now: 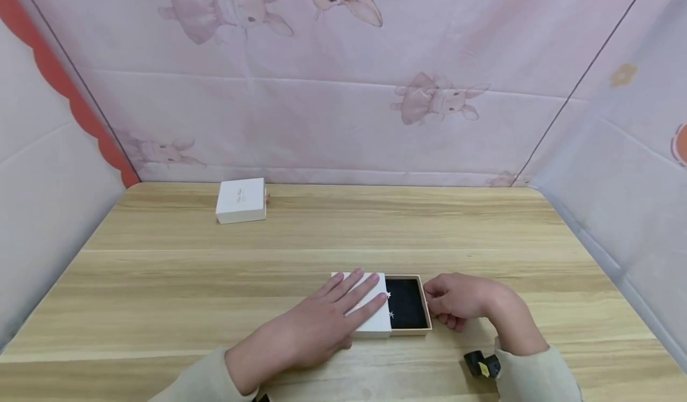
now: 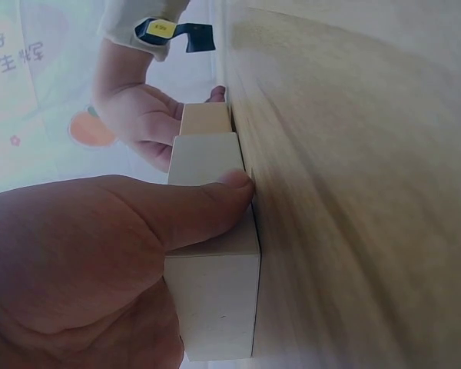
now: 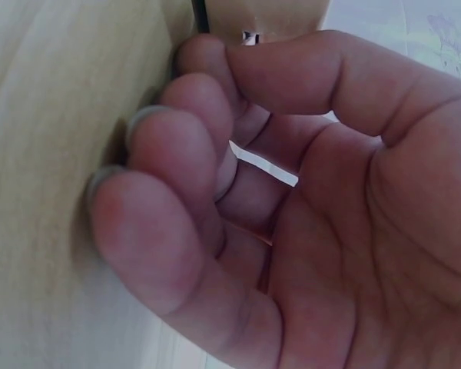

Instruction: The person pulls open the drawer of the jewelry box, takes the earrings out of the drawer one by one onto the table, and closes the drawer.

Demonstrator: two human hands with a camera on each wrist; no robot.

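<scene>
A white slide-out jewelry box lies on the table, its drawer [image 1: 409, 331] partly out to the right. My left hand [image 1: 322, 324] lies over the white sleeve [image 1: 370, 333], fingers spread across the top. In the left wrist view the thumb [image 2: 207, 204] presses the sleeve's near side. The drawer holds a black insert [image 1: 408, 303] with two small silver star-shaped pieces [image 1: 391, 315] beside the sleeve's edge. At the drawer's right end my right hand [image 1: 458, 297] pinches with thumb and index finger, other fingers curled; what lies between the fingertips is hidden.
A second, closed white box [image 1: 241, 200] with printed lettering sits at the table's back left, a small tab at its right side. The wood-grain table [image 1: 214, 277] meets a pink rabbit-print cloth [image 1: 333, 133] behind. A black wrist device [image 1: 482, 364] sits by the right sleeve.
</scene>
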